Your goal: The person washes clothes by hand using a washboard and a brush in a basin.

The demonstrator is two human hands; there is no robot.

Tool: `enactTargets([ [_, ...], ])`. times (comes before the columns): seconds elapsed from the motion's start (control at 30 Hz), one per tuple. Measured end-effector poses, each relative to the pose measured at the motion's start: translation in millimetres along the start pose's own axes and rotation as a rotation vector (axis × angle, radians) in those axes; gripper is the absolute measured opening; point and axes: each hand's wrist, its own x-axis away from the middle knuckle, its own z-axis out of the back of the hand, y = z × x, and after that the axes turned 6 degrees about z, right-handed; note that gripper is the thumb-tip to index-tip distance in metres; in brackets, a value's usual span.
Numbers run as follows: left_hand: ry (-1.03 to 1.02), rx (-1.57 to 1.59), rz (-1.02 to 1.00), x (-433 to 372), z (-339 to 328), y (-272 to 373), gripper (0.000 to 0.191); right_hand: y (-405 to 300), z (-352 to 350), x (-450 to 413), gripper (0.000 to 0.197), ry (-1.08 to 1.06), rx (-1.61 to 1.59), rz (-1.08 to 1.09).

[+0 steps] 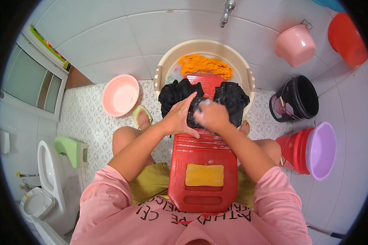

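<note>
A wet black garment (230, 99) is draped across a red plastic washboard (202, 153), bunched on both sides with suds on it. My left hand (181, 114) lies against the garment's left part, thumb and fingers spread wide, the thumb over the board's ridges. Curled into a fist, my right hand (213, 114) grips cloth at the middle of the board; foam covers its knuckles and blurs its fingers. A yellow bar of laundry soap (205, 175) rests in the board's upper recess, near my body. The far end of the board dips into a beige basin (173, 55).
Orange cloth (205, 65) lies in the basin's soapy water. A tap (225, 18) juts from the wall above. On the left are a pink basin (121, 95), a green stool (70, 150) and a toilet (49, 168). Black (294, 98) and red buckets (294, 150) stand right.
</note>
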Motion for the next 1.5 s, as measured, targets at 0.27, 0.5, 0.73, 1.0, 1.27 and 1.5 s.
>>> enactTargets([
  [0.27, -0.075, 0.075, 0.112, 1, 1, -3, 0.136, -32, 2, 2, 0.033, -0.026, -0.121, 0.026],
  [0.5, -0.083, 0.044, -0.021, -9, 2, 2, 0.119, 28, 7, -6, 0.029, 0.030, 0.167, -0.278],
  [0.73, -0.026, 0.519, 0.159, -1, 1, -6, 0.048, -18, 3, 14, 0.028, -0.068, 0.053, 0.048],
  [1.0, 0.185, 0.171, -0.051, 3, -15, -32, 0.041, -33, -4, 6, 0.024, 0.171, -0.074, 0.126],
  [1.27, 0.163, 0.313, 0.141, -7, -22, -31, 0.034, 28, -1, -12, 0.027, 0.060, 0.104, -0.196],
  [1.5, 0.086, 0.520, 0.181, -12, -20, -34, 0.034, 10, -11, -2, 0.025, -0.042, 0.087, 0.030],
])
